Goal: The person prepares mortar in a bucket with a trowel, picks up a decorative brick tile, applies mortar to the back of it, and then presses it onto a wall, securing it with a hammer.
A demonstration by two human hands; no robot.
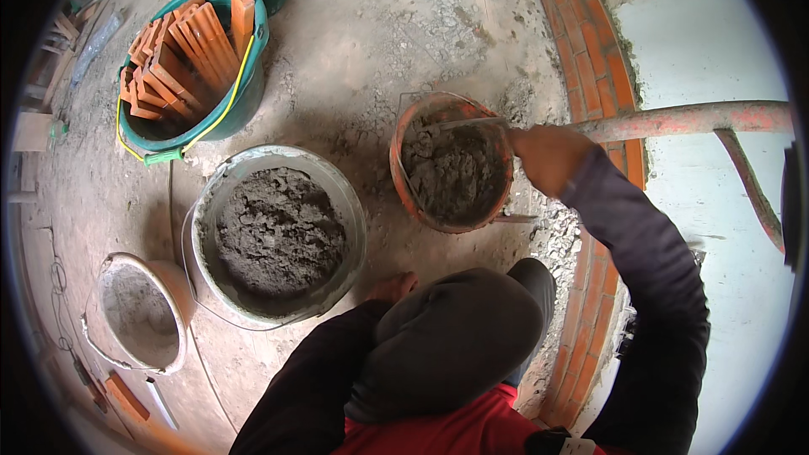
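Dark grey knee point(455, 337) of the crouching person lies nearest the camera. Work surface: dusty concrete floor point(337, 59), with rubble scattered near a brick course point(590, 59); a pale panel point(716, 50) lies beyond the bricks. The right hand point(546, 158) is at the right rim of the orange bucket point(396, 160), fingers curled around the concealed end of a thin tool point(463, 124). The tool extends over the wet mortar point(451, 173) inside that bucket. The left hand point(393, 286) is beside the knee, near the large grey bucket point(354, 232); its finger opening cannot be determined.
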